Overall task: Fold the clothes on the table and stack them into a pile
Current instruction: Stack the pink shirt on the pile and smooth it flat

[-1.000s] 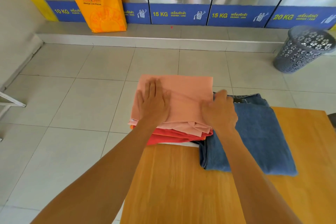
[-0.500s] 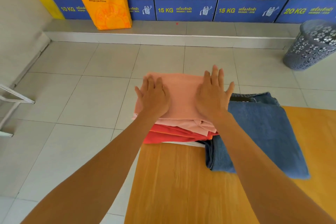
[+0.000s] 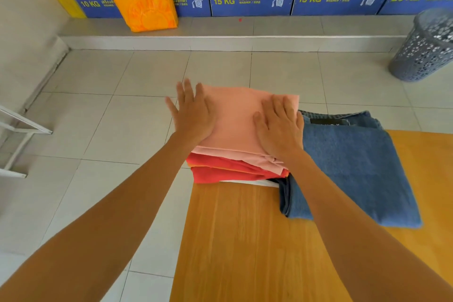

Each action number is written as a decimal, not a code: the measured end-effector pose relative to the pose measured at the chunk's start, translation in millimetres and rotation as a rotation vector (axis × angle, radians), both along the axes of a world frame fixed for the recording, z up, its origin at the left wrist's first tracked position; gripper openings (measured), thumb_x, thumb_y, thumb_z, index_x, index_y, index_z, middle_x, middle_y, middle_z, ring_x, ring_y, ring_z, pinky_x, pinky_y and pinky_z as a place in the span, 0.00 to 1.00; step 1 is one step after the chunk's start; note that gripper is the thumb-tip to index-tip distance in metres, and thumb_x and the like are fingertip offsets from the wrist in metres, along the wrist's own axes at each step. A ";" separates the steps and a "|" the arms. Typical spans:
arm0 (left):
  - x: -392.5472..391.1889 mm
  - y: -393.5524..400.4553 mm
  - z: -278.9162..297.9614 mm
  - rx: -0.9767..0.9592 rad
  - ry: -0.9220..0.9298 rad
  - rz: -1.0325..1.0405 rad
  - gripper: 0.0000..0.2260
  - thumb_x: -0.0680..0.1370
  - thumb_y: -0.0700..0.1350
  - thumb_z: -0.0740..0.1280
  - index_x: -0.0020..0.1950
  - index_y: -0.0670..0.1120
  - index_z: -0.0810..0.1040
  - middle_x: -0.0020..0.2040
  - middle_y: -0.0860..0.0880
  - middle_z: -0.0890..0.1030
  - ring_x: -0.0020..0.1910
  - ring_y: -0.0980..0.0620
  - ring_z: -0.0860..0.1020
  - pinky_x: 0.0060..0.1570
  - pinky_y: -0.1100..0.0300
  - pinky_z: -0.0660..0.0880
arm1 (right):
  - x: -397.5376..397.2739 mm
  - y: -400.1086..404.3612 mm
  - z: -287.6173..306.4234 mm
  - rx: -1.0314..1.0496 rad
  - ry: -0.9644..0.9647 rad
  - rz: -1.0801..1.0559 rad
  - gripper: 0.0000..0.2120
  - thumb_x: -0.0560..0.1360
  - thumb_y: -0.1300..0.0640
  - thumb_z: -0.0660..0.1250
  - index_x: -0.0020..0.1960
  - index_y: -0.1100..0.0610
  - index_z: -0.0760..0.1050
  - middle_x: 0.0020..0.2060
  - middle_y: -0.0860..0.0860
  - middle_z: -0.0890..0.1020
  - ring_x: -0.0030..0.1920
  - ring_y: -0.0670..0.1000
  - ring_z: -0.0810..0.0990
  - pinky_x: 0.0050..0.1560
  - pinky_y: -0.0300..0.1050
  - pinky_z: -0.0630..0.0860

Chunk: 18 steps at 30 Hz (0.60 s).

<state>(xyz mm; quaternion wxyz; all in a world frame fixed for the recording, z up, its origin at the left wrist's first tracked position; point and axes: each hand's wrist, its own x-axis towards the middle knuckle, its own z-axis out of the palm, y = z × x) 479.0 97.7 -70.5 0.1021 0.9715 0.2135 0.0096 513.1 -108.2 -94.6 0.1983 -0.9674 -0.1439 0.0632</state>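
Left hand [image 3: 192, 114]: I see it flat, fingers spread, gripping nothing, steadying the peach garment [image 3: 241, 115].
Right hand [image 3: 279, 126]: open, pressing likewise.
Pile: table [image 3: 245, 240] corner, beside folded jeans [image 3: 355, 162].

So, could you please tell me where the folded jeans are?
In the head view, the folded jeans lie on the wooden table, right of the pile topped by the peach garment, beside the right hand.
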 end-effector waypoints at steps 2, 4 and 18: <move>-8.5 -23.5 5.0 0.017 -0.120 -0.274 0.24 0.84 0.52 0.48 0.81 0.51 0.56 0.82 0.44 0.48 0.81 0.43 0.44 0.76 0.36 0.44 | 0.5 -3.6 1.0 0.035 0.013 0.013 0.27 0.83 0.42 0.44 0.81 0.46 0.57 0.82 0.47 0.53 0.81 0.51 0.44 0.78 0.61 0.44; -20.9 -40.1 -1.9 0.029 -0.054 -0.515 0.23 0.84 0.55 0.46 0.80 0.57 0.58 0.83 0.47 0.47 0.81 0.46 0.43 0.76 0.38 0.45 | 0.1 -8.9 -0.3 0.070 0.020 0.017 0.25 0.84 0.44 0.46 0.80 0.46 0.58 0.82 0.47 0.52 0.81 0.50 0.44 0.79 0.60 0.44; -69.1 23.9 2.5 -0.493 -0.041 0.249 0.18 0.81 0.56 0.58 0.39 0.43 0.71 0.36 0.46 0.76 0.36 0.46 0.74 0.35 0.56 0.69 | -14.1 2.8 10.9 -0.201 -0.029 0.002 0.25 0.83 0.51 0.49 0.80 0.47 0.55 0.82 0.51 0.51 0.81 0.57 0.39 0.73 0.73 0.37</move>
